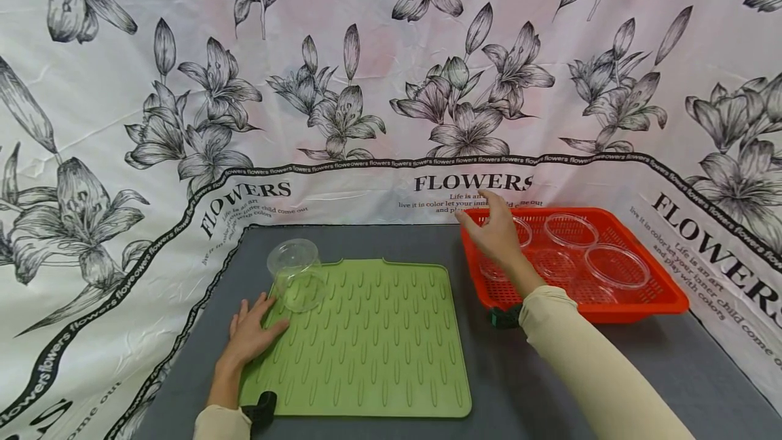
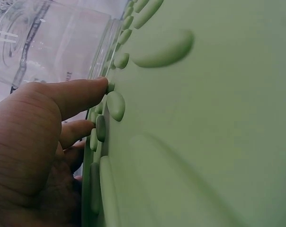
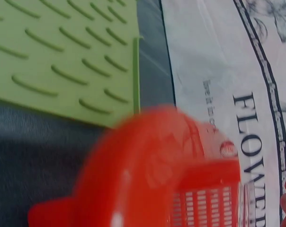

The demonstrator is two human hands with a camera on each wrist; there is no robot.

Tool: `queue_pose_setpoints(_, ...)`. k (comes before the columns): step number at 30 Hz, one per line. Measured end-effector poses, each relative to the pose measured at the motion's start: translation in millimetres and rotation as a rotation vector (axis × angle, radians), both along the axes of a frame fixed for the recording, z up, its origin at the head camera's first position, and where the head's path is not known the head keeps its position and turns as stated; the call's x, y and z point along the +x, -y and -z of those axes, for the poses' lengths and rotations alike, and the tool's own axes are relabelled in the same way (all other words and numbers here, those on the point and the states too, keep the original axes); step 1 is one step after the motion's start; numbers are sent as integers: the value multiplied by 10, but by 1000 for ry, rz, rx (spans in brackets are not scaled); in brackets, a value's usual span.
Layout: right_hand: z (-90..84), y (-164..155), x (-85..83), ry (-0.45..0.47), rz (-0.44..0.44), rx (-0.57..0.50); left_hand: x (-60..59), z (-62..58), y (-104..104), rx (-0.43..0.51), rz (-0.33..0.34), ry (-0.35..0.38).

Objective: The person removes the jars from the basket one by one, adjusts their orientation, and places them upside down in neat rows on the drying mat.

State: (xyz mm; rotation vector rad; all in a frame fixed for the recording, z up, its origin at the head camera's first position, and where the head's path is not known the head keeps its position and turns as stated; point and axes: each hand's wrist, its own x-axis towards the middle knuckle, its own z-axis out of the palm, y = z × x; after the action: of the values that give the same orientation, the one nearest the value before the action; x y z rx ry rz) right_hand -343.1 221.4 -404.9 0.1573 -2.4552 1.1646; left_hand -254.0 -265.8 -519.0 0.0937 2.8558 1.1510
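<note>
Head view: see left hand (image 1: 252, 333) at mat's 9 o'clock edge, fingers loosely spread, thumb apart, pinching nothing visible; mat being light-green, rectangular and ridged (image 1: 379, 345), lying on dark-grey tabletop (image 1: 305, 429). At mat's 10-to-11 o'clock corner, just beyond that hand, find clear, round plastic cup (image 1: 297, 276), apparently upside down. From mat toward 2 to 3 o'clock, find bright-red, slotted plastic basket (image 1: 611, 314) with several clear, round plastic containers (image 1: 617, 267) inside; can't count exactly, too see-through and overlapping. Over basket's 10 o'clock part, note right hand (image 1: 497, 233), thumb and fingers spread wide, apparently gripping nothing. Would judge as early on: one cup out on mat, several containers left in basket, most of mat bare. Left wrist view: get thumb and fingers at 9 o'clock, parted around mat edge, thumb tip by cup's rim; can't confirm contact with cup. See cup at 10 to 11 o'clock, rim toward mat, so likely rim-down. Right wrist view: get basket at 6 o'clock, partly blurred, mat at 10 to 11 o'clock, only fingertips at 4 o'clock; can't tell finger state from here, so relying on head view for that.
</note>
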Motion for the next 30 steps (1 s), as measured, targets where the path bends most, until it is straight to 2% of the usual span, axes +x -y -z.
queue_pose_setpoints(9,-7,-285,45,23,65,32,-9,23,-3,-10,2,6)
queue_pose_setpoints(12,8,-384,62,42,63,41,-10,17,-4,-11,0,11)
queue_pose_setpoints(20,31,-592,115,176,64,37,-19,-14,-9,-15,-2,32)
queue_pose_setpoints(30,28,-719,169,337,-24,28,-18,-21,-15,-13,-5,27)
